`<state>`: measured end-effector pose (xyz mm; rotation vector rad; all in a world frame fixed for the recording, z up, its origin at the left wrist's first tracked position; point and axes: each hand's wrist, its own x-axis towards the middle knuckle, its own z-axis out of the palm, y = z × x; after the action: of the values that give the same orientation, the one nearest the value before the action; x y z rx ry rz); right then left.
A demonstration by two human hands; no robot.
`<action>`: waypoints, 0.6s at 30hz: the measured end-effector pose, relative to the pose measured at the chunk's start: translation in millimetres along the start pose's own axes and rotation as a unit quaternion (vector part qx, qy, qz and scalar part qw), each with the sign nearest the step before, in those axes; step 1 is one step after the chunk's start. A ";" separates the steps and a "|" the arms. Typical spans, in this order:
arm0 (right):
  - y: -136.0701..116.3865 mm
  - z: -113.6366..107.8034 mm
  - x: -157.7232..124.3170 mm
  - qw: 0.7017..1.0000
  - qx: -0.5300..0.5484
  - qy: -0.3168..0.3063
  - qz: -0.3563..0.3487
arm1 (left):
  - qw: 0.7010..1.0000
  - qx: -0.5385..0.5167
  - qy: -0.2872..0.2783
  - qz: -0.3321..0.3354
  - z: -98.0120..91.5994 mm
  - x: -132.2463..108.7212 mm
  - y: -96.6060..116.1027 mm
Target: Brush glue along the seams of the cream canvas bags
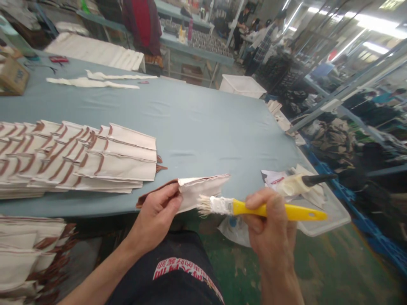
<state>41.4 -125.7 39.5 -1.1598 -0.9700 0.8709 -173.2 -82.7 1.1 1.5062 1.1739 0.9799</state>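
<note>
My left hand pinches a cream fabric piece with a brown edge and holds it out over the near edge of the blue-grey table. My right hand grips the handle of a yellow brush. The brush's white, glue-caked bristles touch the lower edge of the fabric piece. Left of my hands, several cream pieces with brown trim lie fanned in overlapping rows on the table.
A clear plastic tray at the table's right corner holds a second brush with a black handle and paper. More stacked pieces sit lower left. A cardboard box, white strips and other workers are further back.
</note>
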 end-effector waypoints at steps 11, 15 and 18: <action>12.9 19.0 11.2 0.998 -0.041 -0.011 -0.046 | 0.926 -0.305 -0.069 -0.212 -0.1 2.0 16.7; 32.5 9.0 13.0 0.984 -0.125 -0.015 -0.127 | 0.895 -0.363 -0.088 -0.243 -0.6 0.1 24.6; 34.0 -1.5 7.7 0.961 -0.183 0.000 -0.209 | 0.872 -0.398 -0.098 -0.268 -2.8 -0.5 30.1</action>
<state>43.4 -112.6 7.2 -1.1974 -1.3546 0.3582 -169.7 -85.1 31.0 0.5502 0.8052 0.7535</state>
